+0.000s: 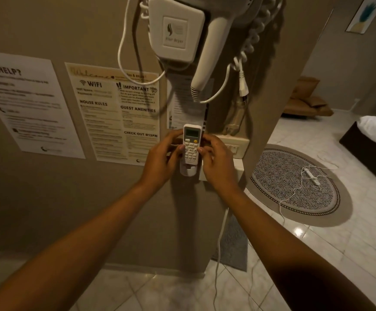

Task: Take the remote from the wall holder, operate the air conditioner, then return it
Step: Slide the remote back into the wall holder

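Head view: two bare arms reach toward a tan wall; I stand just behind them.
Remote: the white remote (191, 143) stands upright with its lower end in the holder (188, 170), screen at the top and buttons facing out.
Holder: white, fixed to the wall, just left of a switch plate (235, 146).
Left hand: the left hand (163, 157) grips the remote's left edge, fingers curled around it, thumb tip on the buttons.
Right hand: the right hand (215, 161) grips the right edge the same way, fingers wrapped behind, thumb touching the keypad.
Above: a white hair dryer (214, 48) hangs in its wall mount (174, 30), coiled cord trailing down beside it.
Left of the hands: two printed notices, a welcome sheet (115, 111) with wifi and house rules and a help sheet (27, 104).
Floor: pale tiles, with an oval rug (294, 185) to the right and a white cable lying across it.
Far right: a bed corner (373, 135) with white linen.
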